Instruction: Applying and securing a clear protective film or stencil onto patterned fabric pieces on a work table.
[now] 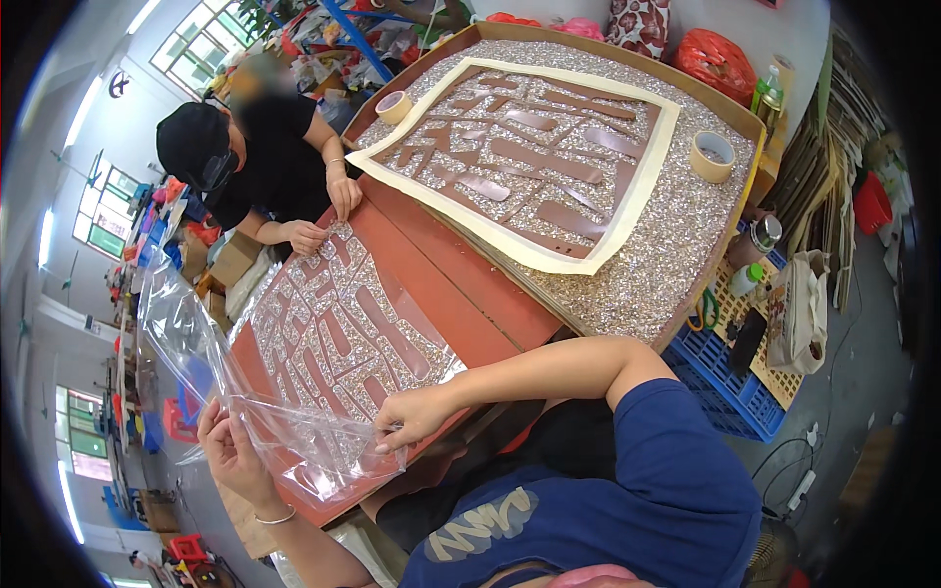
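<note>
A sheet of clear plastic film (181, 328) stretches crumpled over the near left part of the red table (412, 260). At its near edge my right hand (417, 414) is closed, pinching the film. My left hand (238, 456), a bracelet at its wrist, grips the film farther left with bent fingers. Beneath and beyond the film lies a glittery patterned sheet (343, 323) with long rounded shapes. Across the table a co-worker in a black cap (191, 147) has both hands (319, 230) at the far end of that sheet.
A shallow tray of glitter (647, 284) stands at the back right. On it lie a cut-out stencil with a cream tape border (637, 211) and two tape rolls (713, 157) (394, 107). Right of it is a blue crate (725, 377) with scissors (704, 312), bottles and a bag (799, 314).
</note>
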`<action>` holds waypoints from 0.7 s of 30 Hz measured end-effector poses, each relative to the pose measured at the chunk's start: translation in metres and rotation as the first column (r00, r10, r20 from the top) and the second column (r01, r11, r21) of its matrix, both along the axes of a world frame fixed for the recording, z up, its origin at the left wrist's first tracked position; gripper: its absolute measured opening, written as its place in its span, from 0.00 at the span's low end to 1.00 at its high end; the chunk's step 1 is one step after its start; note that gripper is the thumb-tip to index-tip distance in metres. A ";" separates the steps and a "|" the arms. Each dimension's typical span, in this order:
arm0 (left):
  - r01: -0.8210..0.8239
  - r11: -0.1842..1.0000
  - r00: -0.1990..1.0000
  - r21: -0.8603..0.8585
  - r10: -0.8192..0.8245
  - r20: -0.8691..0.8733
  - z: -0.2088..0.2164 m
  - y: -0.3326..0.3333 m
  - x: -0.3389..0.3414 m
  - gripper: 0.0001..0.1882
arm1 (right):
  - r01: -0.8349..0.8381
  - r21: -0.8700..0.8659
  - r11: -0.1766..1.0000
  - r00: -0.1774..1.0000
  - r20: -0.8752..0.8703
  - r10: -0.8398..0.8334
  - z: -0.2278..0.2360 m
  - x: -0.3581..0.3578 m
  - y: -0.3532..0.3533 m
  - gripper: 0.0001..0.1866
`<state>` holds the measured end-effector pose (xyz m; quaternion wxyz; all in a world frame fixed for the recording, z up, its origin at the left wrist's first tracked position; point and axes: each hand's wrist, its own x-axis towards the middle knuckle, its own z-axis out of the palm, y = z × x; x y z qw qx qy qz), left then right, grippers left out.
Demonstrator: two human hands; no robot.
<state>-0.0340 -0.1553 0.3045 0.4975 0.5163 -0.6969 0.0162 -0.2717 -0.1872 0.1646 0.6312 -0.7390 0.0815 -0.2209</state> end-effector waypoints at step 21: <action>-0.083 0.996 0.994 -0.036 0.085 0.068 0.000 -0.012 -0.018 0.05 | 0.050 -0.130 0.990 0.987 -0.143 -0.069 0.016 -0.019 -0.001 0.21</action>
